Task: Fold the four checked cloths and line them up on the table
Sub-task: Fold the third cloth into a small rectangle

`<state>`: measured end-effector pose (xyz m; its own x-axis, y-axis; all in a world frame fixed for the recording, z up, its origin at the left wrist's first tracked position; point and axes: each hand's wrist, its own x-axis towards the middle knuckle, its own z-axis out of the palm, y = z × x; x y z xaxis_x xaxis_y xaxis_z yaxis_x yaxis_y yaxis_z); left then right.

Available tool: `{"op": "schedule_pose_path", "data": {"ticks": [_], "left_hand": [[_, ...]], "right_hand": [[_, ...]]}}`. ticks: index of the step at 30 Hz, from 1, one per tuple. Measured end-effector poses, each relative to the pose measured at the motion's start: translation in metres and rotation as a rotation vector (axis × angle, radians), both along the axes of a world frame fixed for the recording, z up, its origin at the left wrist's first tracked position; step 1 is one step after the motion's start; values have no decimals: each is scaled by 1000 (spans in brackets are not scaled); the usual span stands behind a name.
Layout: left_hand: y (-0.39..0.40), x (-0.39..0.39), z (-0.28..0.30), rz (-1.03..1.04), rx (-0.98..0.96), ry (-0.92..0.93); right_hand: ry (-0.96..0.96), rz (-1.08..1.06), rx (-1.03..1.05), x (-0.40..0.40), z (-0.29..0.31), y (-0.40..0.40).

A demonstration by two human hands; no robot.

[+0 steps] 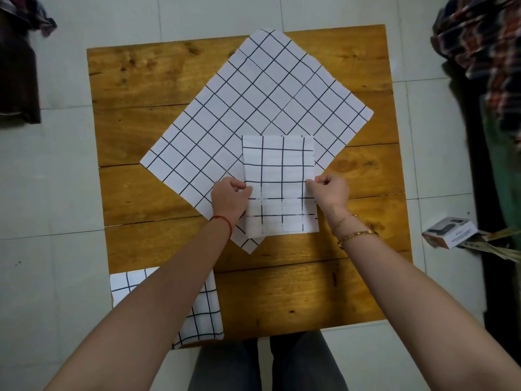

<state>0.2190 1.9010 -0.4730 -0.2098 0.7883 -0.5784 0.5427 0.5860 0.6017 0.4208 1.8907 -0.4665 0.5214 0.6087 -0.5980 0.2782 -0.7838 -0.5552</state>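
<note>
Folded cloth [279, 182] held lengthwise, away from the person.
Its side edges are pinched by the left hand [229, 196] and right hand [329, 191].

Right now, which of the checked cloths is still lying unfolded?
The large cloth spread cornerwise mid-table. The narrow cloth pinched by both hands and the one at the near left corner are folded.

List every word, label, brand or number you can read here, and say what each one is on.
No text can be read.
Box on the floor right of the table: it has print on its white side, too small and blurred to read.
Folded cloth, pinched by the left hand and right hand: only grid lines, no writing.
</note>
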Motion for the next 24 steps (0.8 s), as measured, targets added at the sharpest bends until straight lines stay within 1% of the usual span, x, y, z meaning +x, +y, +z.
{"op": "schedule_pose_path", "data": {"ticks": [2,5,9,11,14,19,24], "left_hand": [[0,-2,4,39,6,-41],[1,-7,11,72,-40,-128],[6,-19,20,200,-146,-395],[7,-25,24,219,-195,-476],[5,-31,28,215,-231,-477],[2,-40,31,178,-257,-539],[-3,-41,38,201,-218,-576]], "right_hand": [[64,-38,31,2,1,-3],[179,-71,69,5,6,-7],[369,-117,105,10,15,-8],[431,-134,101,11,18,-7],[480,-115,89,11,21,-7],[553,-87,65,7,23,-9],[495,-10,123,0,26,-13]]}}
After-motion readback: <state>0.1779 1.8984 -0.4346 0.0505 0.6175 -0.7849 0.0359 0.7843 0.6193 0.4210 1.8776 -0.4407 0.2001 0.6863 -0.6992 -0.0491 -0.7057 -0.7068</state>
